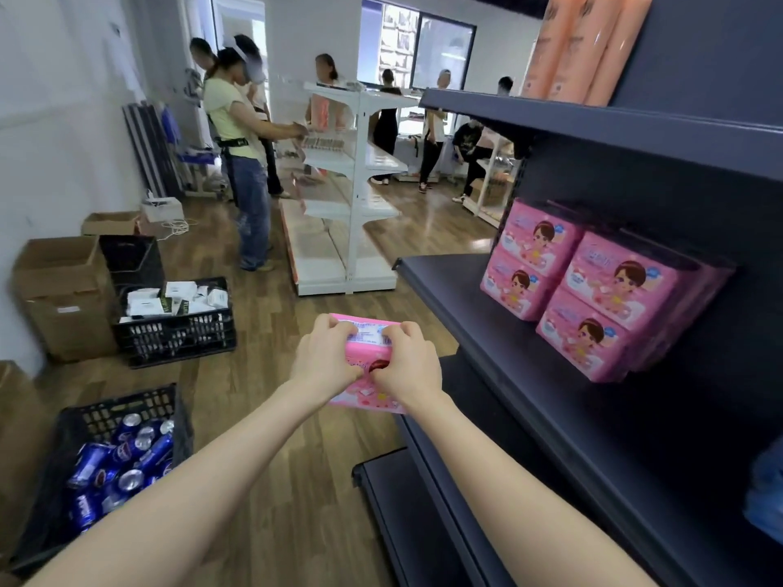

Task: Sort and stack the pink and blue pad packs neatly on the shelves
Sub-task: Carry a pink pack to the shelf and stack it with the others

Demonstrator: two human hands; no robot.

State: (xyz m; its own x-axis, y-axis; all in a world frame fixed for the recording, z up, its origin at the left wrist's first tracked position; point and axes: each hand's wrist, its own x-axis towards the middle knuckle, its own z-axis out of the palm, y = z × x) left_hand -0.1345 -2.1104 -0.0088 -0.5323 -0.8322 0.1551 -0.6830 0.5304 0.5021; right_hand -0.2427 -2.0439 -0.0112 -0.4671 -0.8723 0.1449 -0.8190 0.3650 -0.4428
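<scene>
Both bare forearms are stretched out from the lower edge of the head view. A flat pink plastic pad pack (367, 341) is held between them, in front of the dark grey metal shelving unit (487, 332) and just off its middle board. The left hand (326, 353) and the right hand (409, 366) are curled over the pack's upper edge, so it is pinched from both sides.

Further in on that board, stacked pink pad packs (593, 290) are set two high in two columns, printed faces outward. The held pack would best be turned to match those faces, set down beside the nearer column and pushed back until flush. Both grips should be kept until the board takes the weight, since the soft wrap may sag or tip. A blurred blue shape (767, 489) at the unit's right edge may be blue packs, but this cannot be told.

Left of the unit, a black plastic lattice crate (127, 406) is filled with loose blue drink cans (140, 455). Farther from the unit, a second black crate (178, 336) is heaped with white boxes (178, 298). Beside it, open brown cardboard boxes (63, 290) are stood, with their contents hidden.
</scene>
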